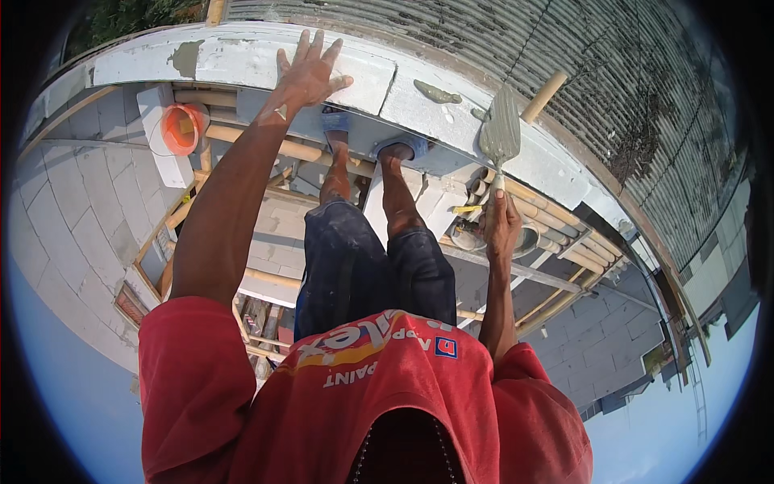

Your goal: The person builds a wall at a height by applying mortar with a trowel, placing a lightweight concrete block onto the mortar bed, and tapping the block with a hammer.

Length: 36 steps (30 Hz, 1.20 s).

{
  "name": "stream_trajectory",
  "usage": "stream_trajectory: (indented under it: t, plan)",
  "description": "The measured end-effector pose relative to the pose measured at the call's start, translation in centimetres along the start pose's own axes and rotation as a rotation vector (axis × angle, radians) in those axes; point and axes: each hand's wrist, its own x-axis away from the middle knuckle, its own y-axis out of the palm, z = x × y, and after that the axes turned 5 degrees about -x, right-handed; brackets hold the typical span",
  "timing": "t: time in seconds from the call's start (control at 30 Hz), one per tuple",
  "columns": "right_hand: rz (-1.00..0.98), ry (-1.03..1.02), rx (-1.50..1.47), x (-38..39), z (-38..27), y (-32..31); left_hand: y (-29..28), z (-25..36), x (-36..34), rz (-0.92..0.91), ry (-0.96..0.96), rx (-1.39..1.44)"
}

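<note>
My left hand [310, 77] lies with fingers spread on the top of a row of white lightweight blocks [364, 83], near a joint between two of them. In my right hand [501, 230] is the handle of a trowel [501, 137]. Its blade points away from me over the block row, and grey mortar coats it. A lump of grey mortar [437, 92] sits on the blocks between my hands. Farther left, a grey mortar patch [185, 58] marks the wall.
Corrugated roofing [645, 89] slopes beyond the wall, where a bamboo stub [545, 97] sticks up. An orange bucket [181, 129] is at the left. Bamboo poles [564, 235] and a bucket [526, 241] lie below my right hand. My feet stand high among bamboo scaffolding.
</note>
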Motion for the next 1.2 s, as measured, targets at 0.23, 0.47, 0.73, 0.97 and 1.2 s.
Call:
stream_trajectory:
  t: [0.23, 0.47, 0.73, 0.97, 1.2]
  plan:
    - [-0.019, 0.002, 0.008, 1.4, -0.2, 5.6, -0.9, 0.1, -0.3, -0.053, 0.023, 0.028]
    - [0.023, 0.02, 0.055, 3.8, 0.4, 11.3, -1.4, 0.2, -0.3, -0.11, 0.041, 0.071]
    - [0.242, -0.493, 0.561, 7.5, 1.6, 15.0, -1.3, 0.2, -1.0, -0.181, 0.088, 0.038]
    - [0.408, -0.39, 0.483, 11.1, 2.1, 19.4, -1.3, -0.3, -1.4, -0.177, 0.131, -0.009]
    - [0.446, -0.227, -0.042, 12.2, 1.2, 25.7, -1.6, -0.4, -2.0, -0.236, 0.131, -0.084]
